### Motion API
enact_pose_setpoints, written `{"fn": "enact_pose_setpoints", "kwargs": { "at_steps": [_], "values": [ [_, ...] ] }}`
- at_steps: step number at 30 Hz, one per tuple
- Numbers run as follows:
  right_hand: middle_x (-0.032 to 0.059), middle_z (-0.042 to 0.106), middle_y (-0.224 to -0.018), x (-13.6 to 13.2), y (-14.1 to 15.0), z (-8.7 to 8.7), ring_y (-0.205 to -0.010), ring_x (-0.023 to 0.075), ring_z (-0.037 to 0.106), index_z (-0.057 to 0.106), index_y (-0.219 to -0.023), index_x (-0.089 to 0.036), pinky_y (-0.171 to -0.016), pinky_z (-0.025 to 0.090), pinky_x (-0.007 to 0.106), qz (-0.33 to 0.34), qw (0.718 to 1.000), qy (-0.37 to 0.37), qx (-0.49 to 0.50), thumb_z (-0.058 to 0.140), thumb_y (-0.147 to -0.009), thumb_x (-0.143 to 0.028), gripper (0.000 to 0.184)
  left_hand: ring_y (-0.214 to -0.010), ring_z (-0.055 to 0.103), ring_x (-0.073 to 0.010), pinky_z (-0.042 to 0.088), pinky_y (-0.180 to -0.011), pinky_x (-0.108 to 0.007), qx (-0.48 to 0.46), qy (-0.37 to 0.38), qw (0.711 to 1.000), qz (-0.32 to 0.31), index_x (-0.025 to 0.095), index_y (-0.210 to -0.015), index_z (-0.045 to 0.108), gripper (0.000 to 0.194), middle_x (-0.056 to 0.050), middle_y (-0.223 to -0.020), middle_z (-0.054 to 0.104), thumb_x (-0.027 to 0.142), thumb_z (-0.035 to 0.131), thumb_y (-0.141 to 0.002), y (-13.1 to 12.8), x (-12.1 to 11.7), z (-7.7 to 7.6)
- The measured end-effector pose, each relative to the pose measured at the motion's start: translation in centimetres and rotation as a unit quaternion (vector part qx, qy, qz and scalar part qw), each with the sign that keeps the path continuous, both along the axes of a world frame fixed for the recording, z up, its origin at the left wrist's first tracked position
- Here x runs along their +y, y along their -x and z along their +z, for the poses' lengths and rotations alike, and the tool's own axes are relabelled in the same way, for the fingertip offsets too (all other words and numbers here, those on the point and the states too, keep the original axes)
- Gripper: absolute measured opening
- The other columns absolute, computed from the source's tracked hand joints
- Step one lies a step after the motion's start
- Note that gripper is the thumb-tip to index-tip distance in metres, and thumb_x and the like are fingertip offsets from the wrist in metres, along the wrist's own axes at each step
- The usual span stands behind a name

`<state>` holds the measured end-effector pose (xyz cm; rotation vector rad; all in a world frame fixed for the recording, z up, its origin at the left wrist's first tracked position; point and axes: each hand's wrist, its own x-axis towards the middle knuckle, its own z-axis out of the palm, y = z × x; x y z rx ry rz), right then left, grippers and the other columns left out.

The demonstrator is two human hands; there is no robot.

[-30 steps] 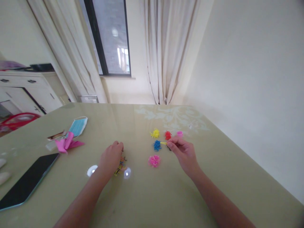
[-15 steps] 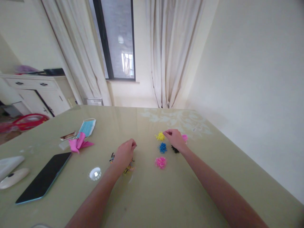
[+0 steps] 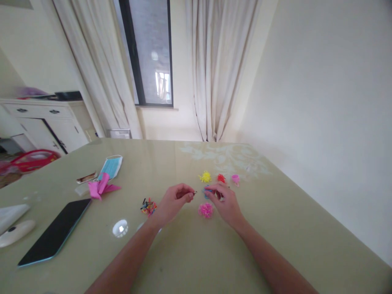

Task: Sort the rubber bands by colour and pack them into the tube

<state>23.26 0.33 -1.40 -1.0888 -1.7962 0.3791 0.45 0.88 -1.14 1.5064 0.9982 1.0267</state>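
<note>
My left hand [image 3: 176, 202] is closed in a pinch on a small black rubber band [image 3: 195, 192] that pokes out past the fingertips. Facing it from the right, my right hand [image 3: 225, 200] has its thumb and forefinger curved with a gap between them, over the edge of a blue pile of bands [image 3: 207, 191]. A bright pink pile [image 3: 206, 210] lies just below the fingers. Beyond the hands are a yellow pile [image 3: 205, 177], a red pile [image 3: 221, 178] and a paler pink pile [image 3: 235, 179]. Left of my left wrist sits a mixed-colour pile [image 3: 148, 207]; the black pile is mostly hidden.
On the table's left side are a dark-screened tablet or phone [image 3: 55, 232], a pink folded-paper bird [image 3: 102, 187], a blue face mask [image 3: 111, 167], a small brown-and-white packet [image 3: 86, 177] and a white mouse-shaped object [image 3: 16, 232]. A wall [image 3: 330, 122] borders the right.
My left hand has moved right, away from the mixed pile, carrying the black band. My right hand has come down from beside the yellow pile to the blue one, uncovering the red pile.
</note>
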Motion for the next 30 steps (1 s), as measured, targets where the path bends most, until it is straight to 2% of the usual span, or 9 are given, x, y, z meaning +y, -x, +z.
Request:
{"fn": "enact_pose_setpoints", "kwargs": {
  "at_steps": [5,15,18,20,22,24,25,27,30],
  "values": [
    [0.003,0.066,-0.078,-0.9,1.5,-0.1,-0.069,0.0156,0.058,0.081,-0.095,-0.022,-0.064,0.046,0.028,0.061,0.998,0.002,0.004,0.07,-0.097,-0.043,0.025,-0.082,0.068,-0.0175,0.053,-0.079,-0.031,-0.015,0.015,0.999,-0.03,0.016,-0.096,0.069,0.031,-0.005,-0.086,0.073,0.044,0.076,-0.083,-0.4,-0.5,-0.1],
    [0.0042,0.068,-0.081,-1.3,1.4,-0.3,-0.075,0.0173,0.061,0.08,-0.092,-0.023,-0.068,0.048,0.029,0.065,0.996,-0.027,-0.051,0.065,-0.1,-0.039,0.023,-0.082,0.067,-0.0175,0.051,-0.075,-0.029,0.005,0.034,0.998,-0.052,0.016,-0.094,0.068,0.038,-0.005,-0.086,0.073,0.052,0.077,-0.083,-0.5,-1.0,-0.4],
    [0.0041,0.068,-0.081,-1.4,1.0,0.3,-0.077,0.0181,0.061,0.08,-0.091,-0.024,-0.07,0.048,0.031,0.055,0.996,-0.039,-0.055,0.068,-0.097,-0.033,0.016,-0.082,0.067,-0.018,0.05,-0.074,-0.029,0.042,0.023,0.997,-0.056,0.017,-0.099,0.068,0.036,-0.005,-0.088,0.073,0.051,0.071,-0.088,-0.2,-0.9,-0.1],
    [0.0038,0.068,-0.082,-1.4,0.3,1.1,-0.074,0.0173,0.059,0.08,-0.092,-0.024,-0.067,0.048,0.031,0.042,0.998,-0.041,-0.016,0.07,-0.096,-0.031,0.013,-0.083,0.067,-0.0196,0.05,-0.073,-0.03,0.117,-0.009,0.993,-0.023,0.019,-0.1,0.069,0.034,-0.005,-0.089,0.074,0.052,0.064,-0.092,0.5,-0.9,0.5],
    [0.0031,0.068,-0.081,-1.3,-0.6,2.2,-0.067,0.0155,0.056,0.079,-0.09,-0.024,-0.062,0.047,0.03,0.026,0.998,-0.053,0.036,0.071,-0.095,-0.03,0.011,-0.085,0.067,-0.0219,0.049,-0.075,-0.032,0.249,-0.052,0.966,0.052,0.021,-0.098,0.069,0.03,-0.005,-0.091,0.074,0.049,0.058,-0.095,1.8,-0.8,1.2],
    [0.0027,0.067,-0.078,-1.3,-1.6,3.2,-0.064,0.0147,0.054,0.079,-0.088,-0.023,-0.059,0.045,0.029,0.01,0.994,-0.074,0.074,0.072,-0.093,-0.03,0.011,-0.09,0.068,-0.0244,0.048,-0.082,-0.034,0.394,-0.08,0.906,0.13,0.022,-0.096,0.068,0.022,-0.006,-0.094,0.073,0.04,0.057,-0.094,3.4,-0.7,1.5],
    [0.0029,0.066,-0.078,-1.3,-2.0,3.6,-0.064,0.0148,0.053,0.079,-0.088,-0.023,-0.059,0.045,0.029,0.001,0.993,-0.083,0.088,0.072,-0.093,-0.03,0.011,-0.096,0.068,-0.0252,0.047,-0.086,-0.035,0.449,-0.083,0.878,0.14,0.022,-0.096,0.068,0.018,-0.007,-0.099,0.072,0.035,0.057,-0.092,4.2,-0.6,1.6],
    [0.0035,0.066,-0.079,-1.4,-2.8,4.1,-0.066,0.0154,0.053,0.079,-0.088,-0.023,-0.061,0.046,0.031,-0.013,0.99,-0.095,0.106,0.072,-0.093,-0.031,0.012,-0.1,0.068,-0.0254,0.047,-0.086,-0.034,0.515,-0.065,0.846,0.12,0.022,-0.099,0.068,0.017,-0.007,-0.104,0.071,0.032,0.06,-0.088,5.5,-0.6,1.3],
    [0.004,0.065,-0.08,-1.6,-3.3,4.4,-0.067,0.016,0.052,0.079,-0.09,-0.023,-0.063,0.047,0.032,-0.02,0.988,-0.1,0.12,0.072,-0.094,-0.031,0.011,-0.095,0.068,-0.023,0.046,-0.08,-0.031,0.537,-0.035,0.84,0.068,0.022,-0.098,0.067,0.016,-0.006,-0.102,0.072,0.029,0.062,-0.085,6.4,-0.4,0.6]
  ]
}}
